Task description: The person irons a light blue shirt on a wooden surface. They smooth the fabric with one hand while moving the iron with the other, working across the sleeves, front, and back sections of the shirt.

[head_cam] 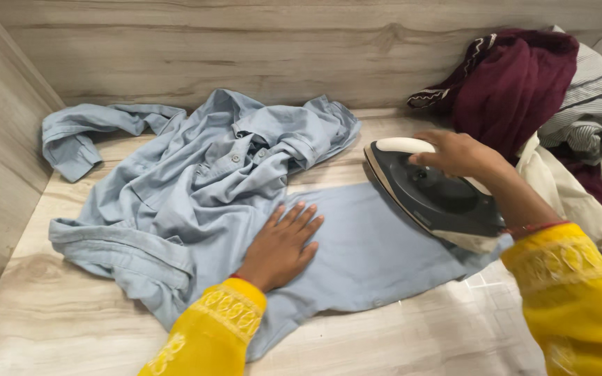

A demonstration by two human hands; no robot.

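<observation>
Light blue button-up shirt [196,202] lies spread over a pale wood-grain tabletop [57,313], collar and button placket bunched near the middle, one sleeve trailing off to the far left corner, another part crumpled toward the back wall. One flat panel of the shirt stretches right, smoothed out, reaching under the iron. Left hand [281,245] rests palm down on that flat panel, fingers spread and fully extended, pressing the fabric, gripping nothing. Right hand [458,153] is closed around the white handle of a dark electric iron [440,198], fingers wrapped over the top; the iron sits tilted with its pointed nose toward the shirt's bunched part, its base on the right end of the flat panel. Both arms wear bright yellow sleeves with embroidered cuffs; a thin red bangle shows at the right wrist. Pile of other clothes [566,118] heaped at the right back corner: maroon garment with pale trim on top, grey striped fabric beside it, cream cloth lower down, just behind the right forearm. Wood-look wall panels [245,42] close in the back and left sides.
</observation>
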